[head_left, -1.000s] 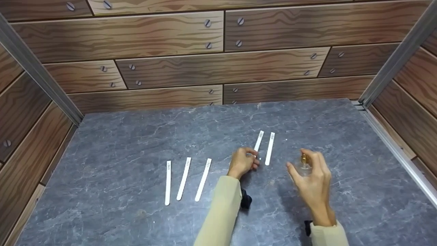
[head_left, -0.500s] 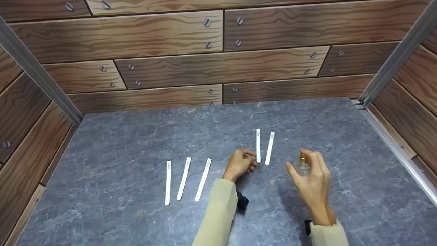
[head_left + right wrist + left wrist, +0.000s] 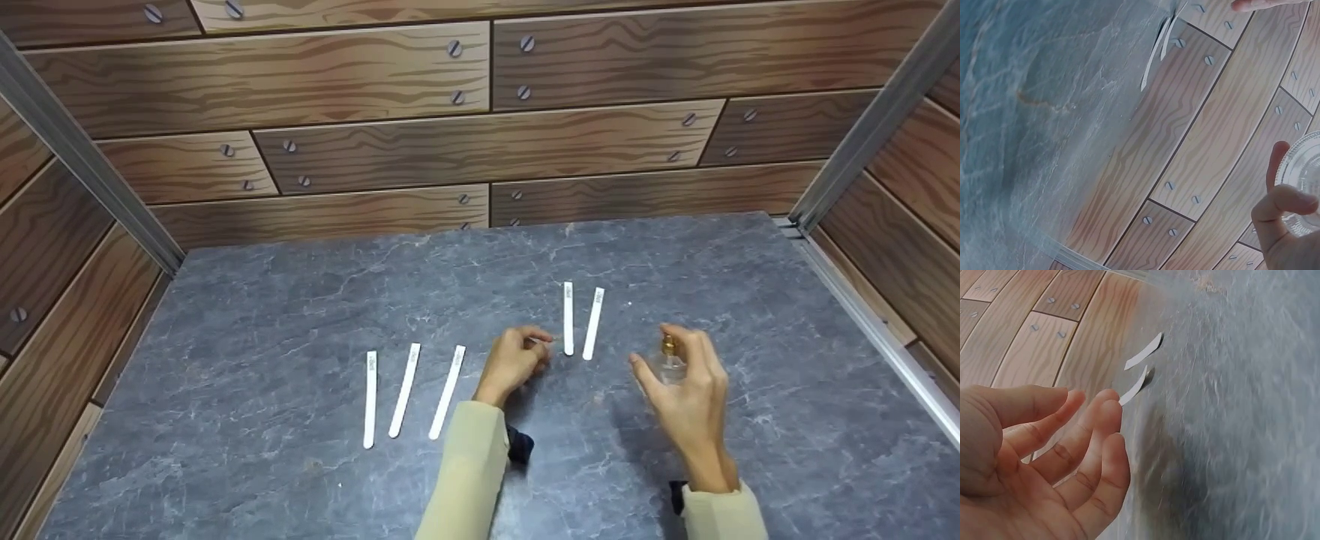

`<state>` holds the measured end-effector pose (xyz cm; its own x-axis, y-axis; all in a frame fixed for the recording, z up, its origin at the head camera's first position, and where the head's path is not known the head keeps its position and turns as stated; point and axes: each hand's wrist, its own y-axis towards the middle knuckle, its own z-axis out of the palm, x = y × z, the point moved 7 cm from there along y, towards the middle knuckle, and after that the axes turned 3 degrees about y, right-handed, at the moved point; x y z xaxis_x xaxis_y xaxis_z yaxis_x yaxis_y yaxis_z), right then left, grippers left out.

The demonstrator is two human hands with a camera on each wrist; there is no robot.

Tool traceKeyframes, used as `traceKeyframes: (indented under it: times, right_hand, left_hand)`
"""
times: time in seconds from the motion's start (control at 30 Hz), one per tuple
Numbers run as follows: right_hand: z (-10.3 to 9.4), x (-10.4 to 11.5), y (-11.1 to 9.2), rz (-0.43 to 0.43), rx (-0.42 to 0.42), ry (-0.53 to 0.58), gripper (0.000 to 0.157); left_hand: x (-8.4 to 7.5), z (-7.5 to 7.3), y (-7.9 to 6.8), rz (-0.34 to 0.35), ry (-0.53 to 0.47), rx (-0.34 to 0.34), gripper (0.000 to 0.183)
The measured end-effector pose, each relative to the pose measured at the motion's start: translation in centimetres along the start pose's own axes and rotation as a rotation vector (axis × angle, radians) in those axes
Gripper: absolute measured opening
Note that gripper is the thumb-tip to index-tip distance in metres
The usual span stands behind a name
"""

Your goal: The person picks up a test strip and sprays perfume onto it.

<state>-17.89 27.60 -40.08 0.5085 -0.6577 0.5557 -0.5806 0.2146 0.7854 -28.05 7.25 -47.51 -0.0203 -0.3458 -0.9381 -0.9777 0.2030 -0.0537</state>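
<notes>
My right hand (image 3: 694, 397) holds a clear glass perfume bottle (image 3: 671, 370) with a gold spray top. In the right wrist view the round ribbed base of the bottle (image 3: 1297, 169) shows above the curled fingers (image 3: 1275, 205). Two white paper test strips lie side by side ahead, the left strip (image 3: 568, 319) nearly straight and the right strip (image 3: 593, 324) slightly slanted. Just left of them hovers my left hand (image 3: 512, 365), its fingers loosely bent with nothing between them, as the left wrist view confirms. Small print marks the strips' far ends.
Three more white strips lie apart on the left: a first strip (image 3: 370, 400), a middle strip (image 3: 404, 390) and a third strip (image 3: 447, 392), closest to the left forearm. The grey marbled table (image 3: 300, 292) meets wood-patterned walls (image 3: 375, 161) and metal corner posts.
My left hand has let go of the left one of the two far strips and drawn back leftward. That strip has swung from slanted to nearly straight. The right hand stays put with the bottle.
</notes>
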Motion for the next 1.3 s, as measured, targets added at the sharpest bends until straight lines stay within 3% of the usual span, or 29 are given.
traceKeyframes:
  times: [0.3,0.9,1.13,1.3]
  right_hand:
    - [0.1,0.2,0.0,-0.005,0.005,-0.006,0.054]
    - [0.6,0.3,-0.2,-0.015,0.025,-0.014,0.053]
    - [0.4,0.2,-0.1,-0.003,0.024,-0.003,0.053]
    - [0.5,0.3,-0.1,-0.006,0.026,-0.002,0.054]
  left_hand:
    - [0.2,-1.4,-1.2,0.002,-0.014,-0.007,0.024]
    - [-0.6,-4.2,-3.9,0.144,0.068,-0.061,0.017]
    - [-0.4,-5.1,-4.8,0.12,0.105,-0.051,0.019]
    - [-0.1,-6.1,-5.4,0.138,0.096,-0.07,0.02]
